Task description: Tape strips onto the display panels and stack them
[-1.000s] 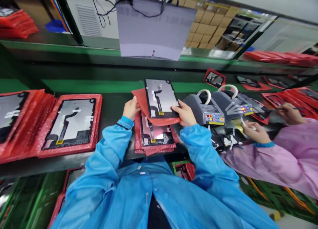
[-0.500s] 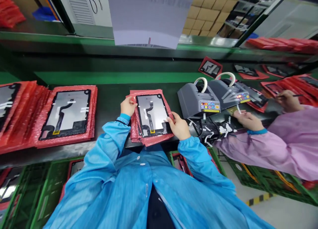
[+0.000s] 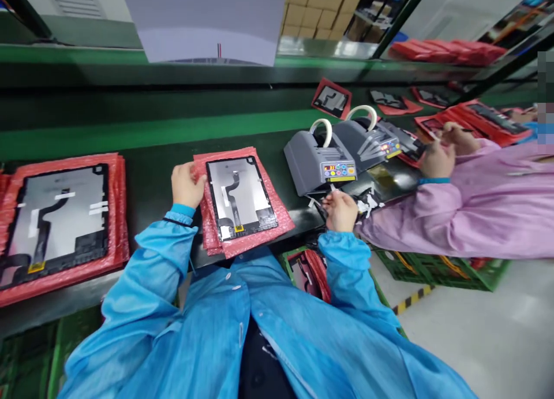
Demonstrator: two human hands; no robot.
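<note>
In front of me a tablet screen panel (image 3: 255, 191), silver with a black frame and a dark flex cable, lies face-down or back-up on a stack of red bubble-wrap bags (image 3: 277, 221). My left hand (image 3: 187, 184) is closed at the stack's upper left edge, fingers curled on a bag. My right hand (image 3: 341, 211) pinches a short white strip of tape (image 3: 332, 187) at the mouth of the nearer grey tape dispenser (image 3: 309, 165). The tips of its fingers are partly hidden.
A second tape dispenser (image 3: 367, 142) stands beside the first. More bagged panels (image 3: 73, 214) are stacked at left. On the right, a co-worker's hands (image 3: 439, 156) work close by. Tape scraps (image 3: 367, 202) litter the bench edge, and a green crate (image 3: 294, 260) sits below.
My right hand has left the panel's right edge and moved right to the dispenser's tape. My left hand stays by the stack's left edge. The view has swung to the right.
</note>
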